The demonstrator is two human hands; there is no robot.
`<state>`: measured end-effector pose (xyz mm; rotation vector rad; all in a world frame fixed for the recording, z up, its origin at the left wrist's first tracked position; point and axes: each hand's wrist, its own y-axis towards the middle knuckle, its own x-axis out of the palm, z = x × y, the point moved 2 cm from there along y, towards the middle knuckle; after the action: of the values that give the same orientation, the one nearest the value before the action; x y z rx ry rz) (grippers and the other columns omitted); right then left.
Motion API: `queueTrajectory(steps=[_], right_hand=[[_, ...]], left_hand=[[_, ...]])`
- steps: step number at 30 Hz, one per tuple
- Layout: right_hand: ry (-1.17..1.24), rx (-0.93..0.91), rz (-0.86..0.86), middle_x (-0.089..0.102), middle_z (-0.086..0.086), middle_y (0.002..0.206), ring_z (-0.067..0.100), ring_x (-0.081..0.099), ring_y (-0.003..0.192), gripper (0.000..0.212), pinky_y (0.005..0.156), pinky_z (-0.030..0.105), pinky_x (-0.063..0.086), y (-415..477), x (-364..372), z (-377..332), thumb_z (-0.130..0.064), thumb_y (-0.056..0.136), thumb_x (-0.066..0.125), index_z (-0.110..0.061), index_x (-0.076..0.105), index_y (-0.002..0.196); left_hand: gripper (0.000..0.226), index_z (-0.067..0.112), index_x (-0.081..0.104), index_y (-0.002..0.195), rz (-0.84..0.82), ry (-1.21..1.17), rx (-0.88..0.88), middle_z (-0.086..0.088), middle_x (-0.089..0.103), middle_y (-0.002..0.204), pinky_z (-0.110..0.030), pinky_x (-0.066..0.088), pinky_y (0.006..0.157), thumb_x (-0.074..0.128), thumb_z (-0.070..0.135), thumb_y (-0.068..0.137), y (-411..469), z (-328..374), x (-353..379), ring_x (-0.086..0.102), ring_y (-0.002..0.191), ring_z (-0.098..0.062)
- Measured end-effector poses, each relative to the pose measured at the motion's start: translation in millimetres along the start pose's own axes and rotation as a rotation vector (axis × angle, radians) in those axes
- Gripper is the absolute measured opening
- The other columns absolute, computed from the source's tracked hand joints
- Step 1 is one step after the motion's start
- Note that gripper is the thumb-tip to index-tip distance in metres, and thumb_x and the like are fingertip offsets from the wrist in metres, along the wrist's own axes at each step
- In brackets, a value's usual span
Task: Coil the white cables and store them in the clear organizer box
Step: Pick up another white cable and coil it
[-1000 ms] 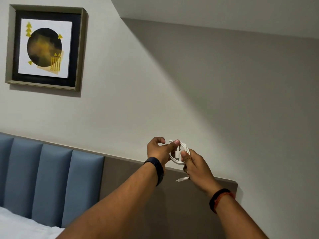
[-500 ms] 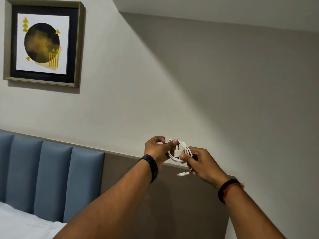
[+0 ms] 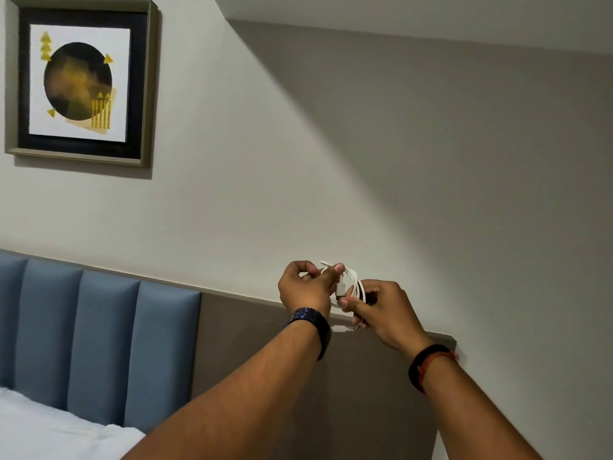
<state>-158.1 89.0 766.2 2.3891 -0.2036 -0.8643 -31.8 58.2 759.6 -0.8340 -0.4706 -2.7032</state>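
A white cable (image 3: 354,283) is wound into a small coil, held up in the air in front of the wall. My left hand (image 3: 306,288) pinches the coil's upper left side between thumb and fingers. My right hand (image 3: 381,310) grips the coil's lower right side, and a short plug end (image 3: 340,329) sticks out to the left below it. The clear organizer box is not in view.
A blue padded headboard (image 3: 99,336) and a brown panel (image 3: 252,330) run along the wall behind my arms. White bedding (image 3: 49,429) lies at the lower left. A framed picture (image 3: 79,81) hangs at the upper left.
Both hands stay on the coil. The right hand has shifted its grip slightly, and the loose plug end now lies closer under the coil. The view has tilted a little.
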Motion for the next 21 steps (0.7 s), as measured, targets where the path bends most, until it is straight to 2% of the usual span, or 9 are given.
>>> queueTrajectory(steps=[4,7,10,14,19,21], right_hand=[[0.111,0.081,0.016,0.065,0.006,0.058,0.009,0.059,0.049,0.008,0.052,0.023,0.05,2.1,-9.1,-0.4,-0.014,0.085,0.068,-0.009,0.071,0.08],[0.178,0.112,0.012,0.063,0.01,0.062,0.012,0.056,0.051,0.011,0.053,0.024,0.049,-1.6,-12.0,4.8,-0.012,0.087,0.065,-0.003,0.071,0.085],[0.201,0.112,-0.006,0.065,0.014,0.066,0.015,0.058,0.055,0.007,0.056,0.026,0.052,-7.4,-8.3,9.3,-0.007,0.086,0.065,-0.003,0.07,0.084],[0.145,0.097,0.013,0.069,0.014,0.065,0.016,0.063,0.056,0.004,0.059,0.028,0.055,-5.9,-5.2,10.1,-0.009,0.081,0.071,-0.006,0.071,0.08],[0.068,0.071,-0.027,0.071,0.01,0.064,0.019,0.067,0.057,0.005,0.061,0.032,0.058,0.9,2.0,4.0,-0.014,0.08,0.074,-0.009,0.072,0.079],[0.05,0.063,-0.034,0.072,0.01,0.066,0.021,0.069,0.06,0.006,0.063,0.033,0.059,2.6,-0.7,3.5,-0.014,0.078,0.075,-0.009,0.072,0.079]], left_hand=[[0.035,0.013,0.051,0.071,-0.22,-0.013,-0.018,-0.006,0.07,0.065,-0.031,0.054,0.058,0.081,-0.003,0.063,1.9,-1.0,0.2,0.064,0.054,-0.021],[0.033,0.011,0.055,0.076,-0.363,0.145,0.051,-0.01,0.073,0.074,-0.032,0.056,0.062,0.083,-0.001,0.062,1.4,-1.8,-2.7,0.069,0.064,-0.02],[0.034,0.013,0.055,0.077,-0.334,0.248,0.047,-0.011,0.073,0.071,-0.036,0.057,0.066,0.084,0.003,0.063,0.9,-3.2,-5.2,0.068,0.063,-0.022],[0.041,0.015,0.047,0.081,-0.277,0.175,-0.001,-0.014,0.07,0.07,-0.042,0.055,0.067,0.081,-0.002,0.064,2.5,-4.8,-6.7,0.06,0.055,-0.024],[0.041,0.016,0.045,0.077,-0.119,0.024,0.03,-0.01,0.07,0.07,-0.021,0.049,0.044,0.077,-0.006,0.066,1.5,-7.5,-5.8,0.065,0.047,-0.012],[0.04,0.016,0.045,0.078,-0.14,-0.003,-0.005,-0.012,0.071,0.075,-0.024,0.053,0.049,0.077,-0.004,0.068,3.5,-9.5,-6.9,0.067,0.052,-0.016]])
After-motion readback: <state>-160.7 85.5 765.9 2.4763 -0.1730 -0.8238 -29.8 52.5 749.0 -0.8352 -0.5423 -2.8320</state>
